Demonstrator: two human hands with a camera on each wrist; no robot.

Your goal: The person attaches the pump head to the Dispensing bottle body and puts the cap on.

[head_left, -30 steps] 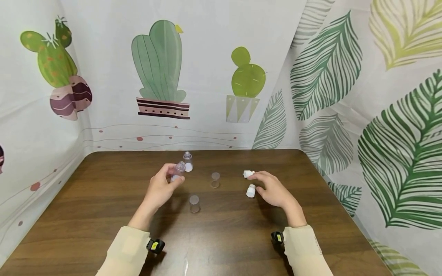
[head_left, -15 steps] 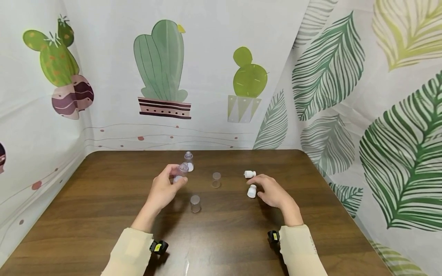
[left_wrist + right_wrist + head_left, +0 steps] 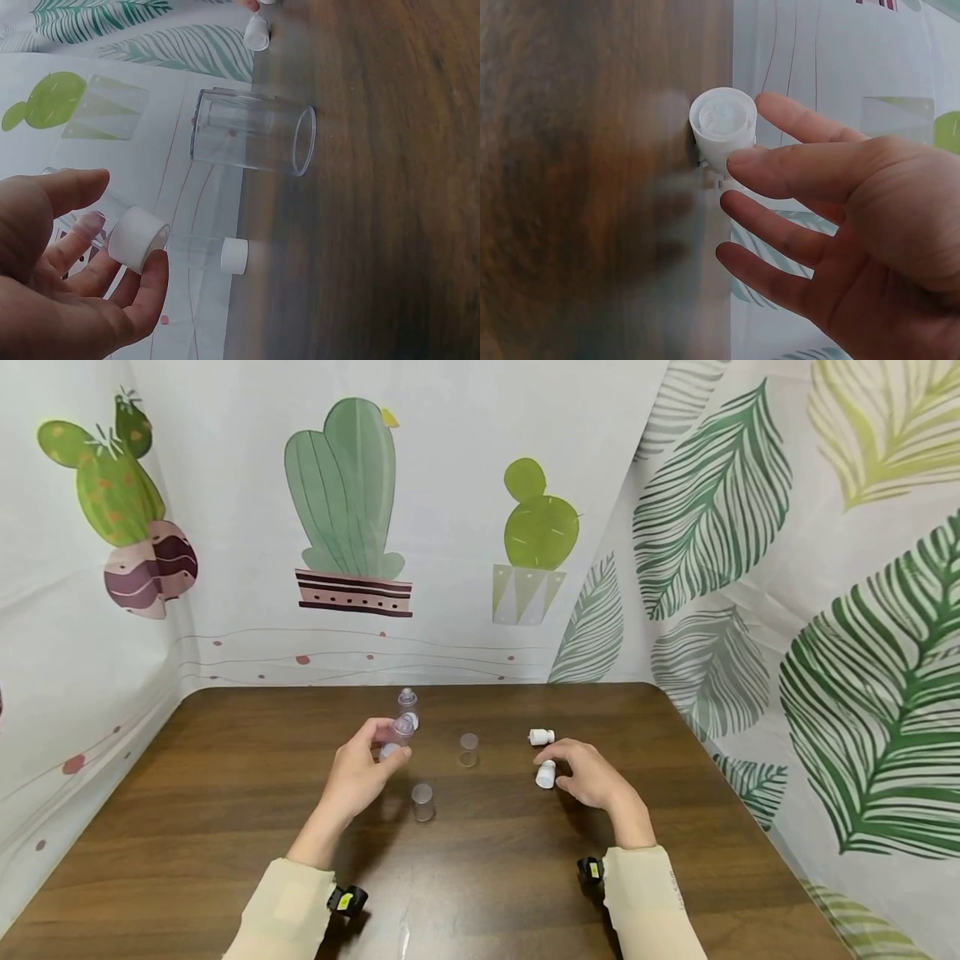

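Head view shows me the left hand [image 3: 362, 770] pinching a clear bottle [image 3: 401, 733] above the worktop [image 3: 487, 877]; a second ago that bottle stood left of the rear bottle [image 3: 407, 700], and now it overlaps it. My right hand [image 3: 589, 775] has drawn back from the far white cap [image 3: 540, 737] to the near white cap [image 3: 545, 776], which lies on the worktop. That hand is partly open, thumb and fingers loosely bent about the cap; whether they touch it I can't tell.
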